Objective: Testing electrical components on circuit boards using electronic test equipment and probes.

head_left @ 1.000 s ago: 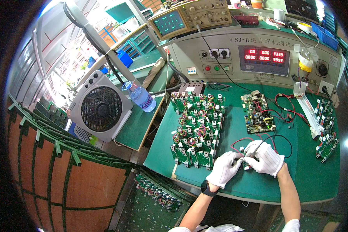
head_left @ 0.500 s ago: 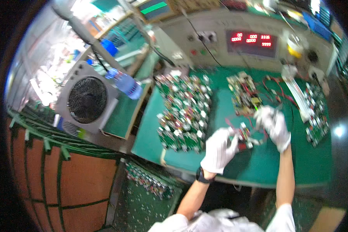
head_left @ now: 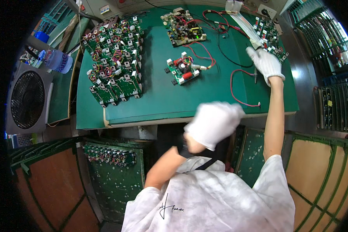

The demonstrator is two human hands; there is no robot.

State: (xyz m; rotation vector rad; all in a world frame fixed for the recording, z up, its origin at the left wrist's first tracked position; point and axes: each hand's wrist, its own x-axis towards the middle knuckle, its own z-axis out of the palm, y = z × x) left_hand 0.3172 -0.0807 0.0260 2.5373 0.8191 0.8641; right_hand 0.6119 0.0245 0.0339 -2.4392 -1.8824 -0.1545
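Note:
My left hand, in a white glove, is smeared by motion in front of the table's near edge, close to my body. Its fingers cannot be made out. My gloved right hand reaches to the table's right side, fingers apart, beside the near end of a pale flat strip and a group of green circuit boards. Just under that hand lies a thin dark probe. A small circuit board with red and white parts lies mid-table, untouched, wired to a larger populated board behind it.
Rows of green circuit boards fill the table's left side. A loose red wire curves near the right front. Left of the table stand a fan and a clear blue bottle. Racks stand at the right.
Both hands have left the small board: the left came back toward my body, the right moved off to the right. The head view has shifted, showing more of my shirt.

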